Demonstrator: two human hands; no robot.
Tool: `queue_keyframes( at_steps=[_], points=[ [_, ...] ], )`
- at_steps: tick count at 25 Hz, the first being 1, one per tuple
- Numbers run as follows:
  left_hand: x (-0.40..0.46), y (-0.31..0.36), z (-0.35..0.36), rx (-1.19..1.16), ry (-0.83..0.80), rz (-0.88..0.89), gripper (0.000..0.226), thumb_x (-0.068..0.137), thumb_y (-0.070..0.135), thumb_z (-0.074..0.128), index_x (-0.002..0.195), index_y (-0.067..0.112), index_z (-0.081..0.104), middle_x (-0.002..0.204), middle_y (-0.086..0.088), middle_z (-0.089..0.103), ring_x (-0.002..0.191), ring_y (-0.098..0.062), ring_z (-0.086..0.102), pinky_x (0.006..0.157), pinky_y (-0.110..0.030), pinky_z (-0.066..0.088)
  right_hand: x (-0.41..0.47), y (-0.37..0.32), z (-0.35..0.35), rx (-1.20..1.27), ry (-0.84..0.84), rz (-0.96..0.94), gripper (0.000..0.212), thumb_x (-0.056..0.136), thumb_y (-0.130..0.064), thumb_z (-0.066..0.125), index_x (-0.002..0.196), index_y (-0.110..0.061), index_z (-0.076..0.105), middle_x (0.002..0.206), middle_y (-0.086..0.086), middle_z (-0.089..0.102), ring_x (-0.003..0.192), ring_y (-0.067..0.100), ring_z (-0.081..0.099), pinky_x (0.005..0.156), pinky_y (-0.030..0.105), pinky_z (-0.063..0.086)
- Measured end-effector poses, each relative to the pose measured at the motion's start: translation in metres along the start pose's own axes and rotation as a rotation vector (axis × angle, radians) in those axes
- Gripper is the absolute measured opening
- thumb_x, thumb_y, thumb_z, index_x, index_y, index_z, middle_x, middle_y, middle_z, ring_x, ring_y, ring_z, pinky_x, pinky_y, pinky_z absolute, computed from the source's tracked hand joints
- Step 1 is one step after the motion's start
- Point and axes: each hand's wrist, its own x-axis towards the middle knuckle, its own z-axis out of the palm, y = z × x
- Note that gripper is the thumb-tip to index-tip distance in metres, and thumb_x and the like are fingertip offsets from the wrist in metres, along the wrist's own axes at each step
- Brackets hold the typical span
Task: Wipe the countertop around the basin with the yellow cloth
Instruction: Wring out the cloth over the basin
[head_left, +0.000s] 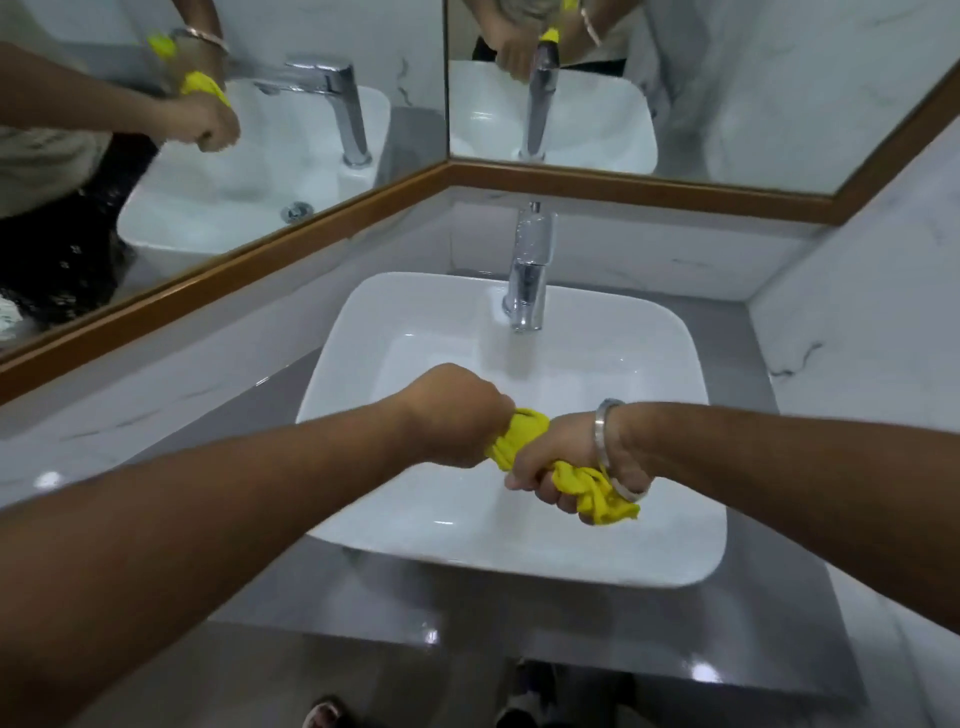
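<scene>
The yellow cloth (524, 434) is bunched and twisted into a rope between my two hands, above the middle of the white rectangular basin (395, 306). My left hand (457, 410) is fisted around its left end. My right hand (556, 467), a metal bangle on its wrist, grips the right end, and a crumpled tail of cloth hangs below that fist. The grey countertop (270, 577) surrounds the basin on the left, front and right.
A chrome tap (530, 270) stands at the basin's back edge. Wood-framed mirrors (270, 260) line the back and left walls and reflect the hands and cloth. White marble wall (857, 322) closes the right side. Feet show below the counter's front edge.
</scene>
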Motion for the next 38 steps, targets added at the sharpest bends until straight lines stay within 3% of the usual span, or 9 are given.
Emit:
queue_keyframes(
  at_steps=[3, 5, 10, 18, 22, 26, 29, 33, 38],
  points=[
    [0.025, 0.005, -0.001, -0.087, -0.315, -0.058, 0.024, 0.086, 0.037, 0.049, 0.075, 0.019, 0.061, 0.067, 0.003, 0.060, 0.067, -0.024, 0.060, 0.062, -0.029, 0.043, 0.023, -0.001, -0.023, -0.562, 0.413, -0.154, 0.025, 0.071, -0.031, 0.067, 0.069, -0.007, 0.064, 0.056, 0.005, 0.068, 0.042, 0.021, 0.059, 0.046, 0.025, 0.053],
    [0.038, 0.004, 0.005, -0.459, -0.550, -0.163, 0.031, 0.087, 0.040, 0.051, 0.066, 0.020, 0.064, 0.063, 0.004, 0.063, 0.063, -0.020, 0.058, 0.065, -0.028, 0.044, 0.038, -0.004, -0.034, -0.790, 0.598, -0.302, 0.022, 0.070, -0.031, 0.059, 0.077, -0.011, 0.064, 0.065, 0.005, 0.070, 0.051, 0.024, 0.064, 0.050, 0.030, 0.055],
    [0.036, 0.015, 0.031, -1.367, -0.576, -0.376, 0.029, 0.069, 0.038, 0.061, 0.060, 0.014, 0.047, 0.054, -0.006, 0.042, 0.043, -0.022, 0.033, 0.043, -0.019, 0.024, 0.076, 0.007, -0.065, -1.377, 1.113, -0.839, 0.019, 0.067, -0.025, 0.069, 0.077, -0.017, 0.056, 0.064, 0.004, 0.063, 0.055, 0.030, 0.060, 0.050, 0.028, 0.032],
    [0.023, 0.049, 0.082, -2.512, -0.861, -0.174, 0.040, 0.064, 0.033, 0.075, 0.058, 0.021, 0.037, 0.043, 0.008, 0.037, 0.029, -0.004, 0.031, 0.030, -0.016, 0.017, 0.096, 0.003, -0.069, -1.618, 1.142, -1.120, 0.028, 0.053, -0.011, 0.072, 0.070, -0.017, 0.051, 0.046, 0.002, 0.049, 0.036, 0.024, 0.046, 0.039, 0.021, 0.027],
    [0.017, 0.041, 0.079, -2.260, -0.771, -0.293, 0.034, 0.075, 0.033, 0.064, 0.059, 0.021, 0.037, 0.044, 0.007, 0.036, 0.031, -0.007, 0.029, 0.033, -0.017, 0.018, 0.104, -0.001, -0.060, -1.588, 1.109, -1.119, 0.026, 0.056, -0.010, 0.072, 0.071, -0.014, 0.052, 0.053, 0.005, 0.052, 0.040, 0.026, 0.049, 0.039, 0.025, 0.034],
    [0.007, 0.014, 0.072, -1.241, -0.287, -0.314, 0.029, 0.083, 0.037, 0.059, 0.062, 0.018, 0.054, 0.057, 0.001, 0.059, 0.054, -0.023, 0.058, 0.052, -0.028, 0.045, 0.078, 0.004, -0.049, -1.408, 1.129, -0.897, 0.035, 0.053, -0.040, 0.078, 0.074, -0.018, 0.063, 0.079, 0.011, 0.056, 0.064, 0.031, 0.055, 0.053, 0.034, 0.045],
    [-0.002, -0.006, 0.069, -0.702, 0.006, -0.293, 0.022, 0.080, 0.045, 0.056, 0.075, 0.024, 0.054, 0.089, -0.003, 0.058, 0.078, -0.028, 0.061, 0.067, -0.033, 0.050, 0.049, 0.010, -0.042, -1.094, 1.014, -0.674, 0.061, 0.062, -0.053, 0.072, 0.113, -0.023, 0.057, 0.095, 0.004, 0.061, 0.087, 0.028, 0.057, 0.070, 0.033, 0.043],
    [-0.011, -0.033, 0.043, -0.698, 0.236, -0.140, 0.050, 0.079, 0.032, 0.071, 0.126, 0.027, 0.055, 0.117, -0.005, 0.055, 0.101, -0.023, 0.057, 0.084, -0.039, 0.050, 0.017, 0.008, -0.031, -0.683, 0.826, -0.614, 0.052, 0.067, -0.038, 0.070, 0.111, -0.026, 0.046, 0.076, -0.006, 0.061, 0.073, 0.019, 0.059, 0.060, 0.029, 0.044],
    [-0.029, -0.060, -0.011, -1.117, 0.247, -0.024, 0.029, 0.079, 0.044, 0.068, 0.099, 0.023, 0.066, 0.089, 0.006, 0.067, 0.081, -0.013, 0.063, 0.067, -0.031, 0.053, -0.013, 0.000, -0.011, -0.444, 0.857, -0.568, 0.016, 0.078, -0.027, 0.047, 0.083, -0.018, 0.059, 0.080, 0.005, 0.063, 0.079, 0.025, 0.058, 0.069, 0.035, 0.047]
  ],
)
